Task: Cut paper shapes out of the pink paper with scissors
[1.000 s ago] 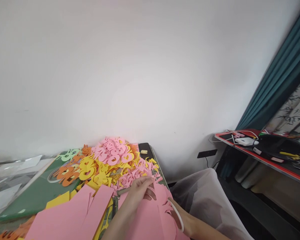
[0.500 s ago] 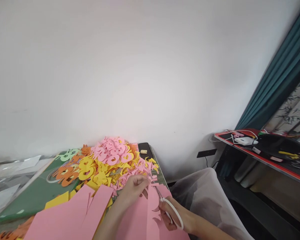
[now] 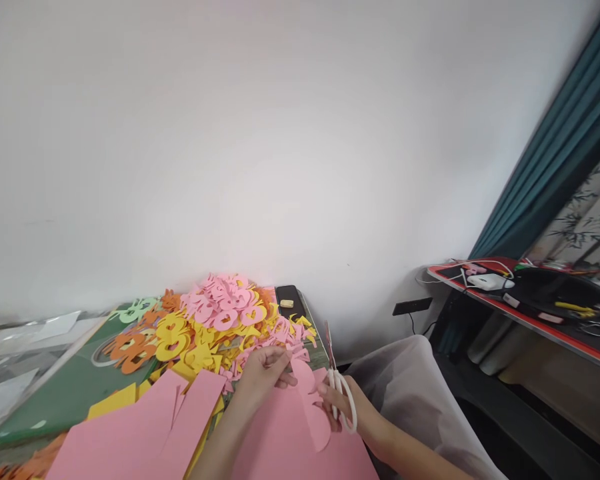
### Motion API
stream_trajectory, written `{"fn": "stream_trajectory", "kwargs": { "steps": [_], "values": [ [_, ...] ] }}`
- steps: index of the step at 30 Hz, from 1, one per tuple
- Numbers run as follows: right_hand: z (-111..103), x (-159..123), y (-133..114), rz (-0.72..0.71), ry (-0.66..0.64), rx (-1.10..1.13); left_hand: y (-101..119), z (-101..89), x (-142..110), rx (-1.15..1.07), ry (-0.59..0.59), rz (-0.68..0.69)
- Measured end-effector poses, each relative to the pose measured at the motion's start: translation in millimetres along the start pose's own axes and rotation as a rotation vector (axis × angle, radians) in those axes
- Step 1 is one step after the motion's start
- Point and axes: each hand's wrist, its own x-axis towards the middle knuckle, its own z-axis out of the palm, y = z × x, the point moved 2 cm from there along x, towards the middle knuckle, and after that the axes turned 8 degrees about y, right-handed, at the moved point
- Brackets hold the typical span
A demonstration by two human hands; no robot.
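My left hand (image 3: 265,375) pinches the upper end of a folded pink paper strip (image 3: 316,421) with rounded, scalloped edges along its right side. My right hand (image 3: 347,400) has its fingers in the loops of white-handled scissors (image 3: 341,397). Their blades point up and away, apart from the paper, and look closed. Right-hand fingertips are close to the strip's edge; I cannot tell whether they touch it. A large pink sheet (image 3: 275,437) lies beneath the strip.
Pink cut-outs (image 3: 225,300), yellow cut-outs (image 3: 173,337) and orange cut-outs (image 3: 135,350) are heaped at the back of the table. A dark phone (image 3: 290,298) lies beside them. More pink paper (image 3: 135,433) is at left. A red-edged desk (image 3: 525,313) stands at right.
The scissors have come away from the strip and turned upright, their blades now closed. The strip's right edge has swung toward my right hand.
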Motion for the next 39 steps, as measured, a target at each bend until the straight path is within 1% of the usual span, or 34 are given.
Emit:
{"fn": "stream_trajectory", "kwargs": {
  "steps": [2,4,6,9,11,14,16,19,23,26,29,31,33,35,37,39],
  "values": [
    [-2,0,-4,0.004,0.069,0.008,-1,-2.4,3,-0.058,0.066,-0.032],
    [-3,0,-6,0.013,0.111,0.019,-2,-6.3,6,-0.107,0.132,-0.056],
    [-3,-1,-7,0.006,0.116,0.008,-3,-9.8,8,-0.14,0.17,-0.073],
    [-2,-1,-7,-0.009,0.115,-0.012,-4,-11.4,10,-0.17,0.188,-0.089],
    [-3,-2,-8,-0.026,0.172,-0.021,-5,-8.5,8,-0.172,0.169,-0.101],
    [-6,-2,-9,-0.063,0.269,-0.052,-4,1.8,3,-0.137,0.068,-0.143],
    [-7,-2,-9,-0.067,0.28,-0.066,-4,8.9,-2,-0.104,0.014,-0.152],
    [-7,-1,-8,-0.063,0.249,-0.068,-5,13.9,-5,-0.093,-0.009,-0.125],
    [-6,0,-10,-0.055,0.204,-0.069,-5,10.3,-3,-0.127,0.021,-0.096],
    [-5,0,-13,-0.068,0.182,-0.102,-5,5.2,-1,-0.181,0.098,-0.047],
    [-3,-4,-14,-0.081,0.184,-0.096,-8,0.6,3,-0.281,0.222,-0.006],
    [-1,-9,-13,-0.099,0.152,-0.093,-10,-1.6,5,-0.345,0.292,0.012],
    [1,-14,-10,-0.099,0.06,-0.105,-11,-2.5,6,-0.375,0.334,0.027],
    [5,-18,-5,-0.051,-0.077,-0.115,-9,-1.4,4,-0.381,0.339,0.034],
    [8,-20,0,0.008,-0.19,-0.12,-7,1.8,0,-0.397,0.304,0.028],
    [10,-20,3,0.029,-0.228,-0.117,-3,6.3,-5,-0.425,0.243,0.024]
  ]
}}
